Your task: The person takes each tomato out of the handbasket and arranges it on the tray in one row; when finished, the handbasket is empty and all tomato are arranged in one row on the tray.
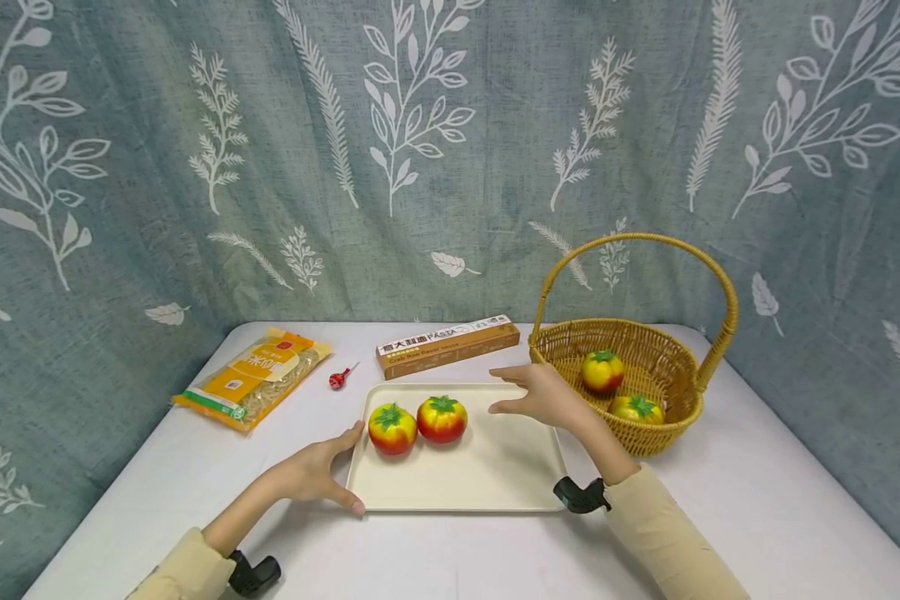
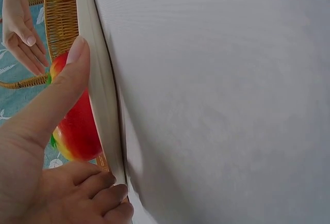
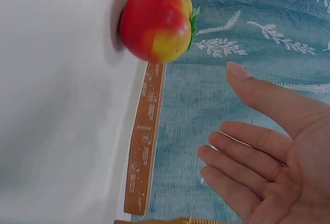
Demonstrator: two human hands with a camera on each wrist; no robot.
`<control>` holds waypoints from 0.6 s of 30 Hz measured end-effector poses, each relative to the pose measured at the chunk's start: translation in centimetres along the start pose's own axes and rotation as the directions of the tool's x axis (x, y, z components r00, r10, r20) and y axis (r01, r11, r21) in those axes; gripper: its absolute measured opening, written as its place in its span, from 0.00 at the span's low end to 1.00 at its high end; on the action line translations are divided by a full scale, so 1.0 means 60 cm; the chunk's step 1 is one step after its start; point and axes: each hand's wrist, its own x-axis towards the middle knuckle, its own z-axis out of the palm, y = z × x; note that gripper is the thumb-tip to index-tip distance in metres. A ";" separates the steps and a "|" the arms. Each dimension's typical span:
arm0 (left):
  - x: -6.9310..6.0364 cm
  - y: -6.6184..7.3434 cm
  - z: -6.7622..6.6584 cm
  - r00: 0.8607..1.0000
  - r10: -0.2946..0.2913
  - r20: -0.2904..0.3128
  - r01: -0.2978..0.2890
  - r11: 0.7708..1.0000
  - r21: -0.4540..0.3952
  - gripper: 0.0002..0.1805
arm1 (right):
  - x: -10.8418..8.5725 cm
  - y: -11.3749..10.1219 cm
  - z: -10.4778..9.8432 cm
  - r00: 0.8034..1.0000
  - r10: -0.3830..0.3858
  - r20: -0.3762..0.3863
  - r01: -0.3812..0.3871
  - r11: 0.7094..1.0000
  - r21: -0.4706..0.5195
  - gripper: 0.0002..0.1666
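Two red-and-yellow tomatoes, one on the left (image 1: 393,430) and one beside it (image 1: 442,419), sit in the left half of a cream tray (image 1: 465,493). At the tray's left rim is my left hand (image 1: 311,471), thumb and fingers spread apart; in the left wrist view this hand (image 2: 56,146) lies close against the rim. My right hand (image 1: 543,396) hovers over the tray's right side, holding nothing. Its fingers are extended and thumb apart in the right wrist view (image 3: 273,152), with a tomato (image 3: 154,24) nearby.
A wicker basket (image 1: 675,367) with a tall handle stands at right, holding a tomato (image 1: 602,371) and another (image 1: 637,409). Behind the tray lie a pasta box (image 1: 450,348) and a red lollipop (image 1: 337,381). An orange noodle bag (image 1: 258,377) rests at back left.
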 end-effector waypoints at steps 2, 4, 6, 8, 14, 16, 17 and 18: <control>0.000 0.000 0.000 1.000 0.001 -0.001 -0.001 1.000 -0.001 0.68 | -0.004 0.002 -0.006 1.000 0.005 -0.001 -0.005 1.000 0.001 0.35; 0.000 0.000 0.000 1.000 0.001 0.001 -0.001 1.000 -0.001 0.68 | -0.008 0.004 -0.012 1.000 0.009 -0.005 -0.009 1.000 -0.011 0.35; 0.000 0.001 0.000 1.000 0.000 0.002 0.000 1.000 -0.002 0.68 | -0.013 0.006 -0.017 1.000 0.017 -0.012 -0.017 1.000 -0.020 0.35; -0.001 0.001 0.000 1.000 -0.001 0.004 0.001 1.000 -0.001 0.68 | -0.017 0.008 -0.022 1.000 0.020 -0.023 -0.021 0.999 -0.034 0.35; 0.000 0.001 -0.002 1.000 -0.002 0.000 0.002 1.000 0.003 0.68 | -0.026 0.019 -0.037 0.999 0.027 -0.037 -0.030 0.997 -0.071 0.34; 0.000 0.001 -0.002 1.000 0.000 0.001 0.000 1.000 0.003 0.68 | -0.029 0.022 -0.044 0.999 0.018 -0.042 -0.021 0.998 -0.066 0.34; -0.001 0.001 -0.002 1.000 0.002 0.002 -0.002 1.000 0.004 0.68 | -0.030 0.024 -0.047 0.999 0.014 -0.042 -0.017 0.998 -0.061 0.34; -0.001 0.001 -0.002 1.000 0.002 0.001 -0.002 1.000 0.003 0.68 | -0.031 0.026 -0.050 0.999 0.005 -0.048 -0.008 0.998 -0.065 0.33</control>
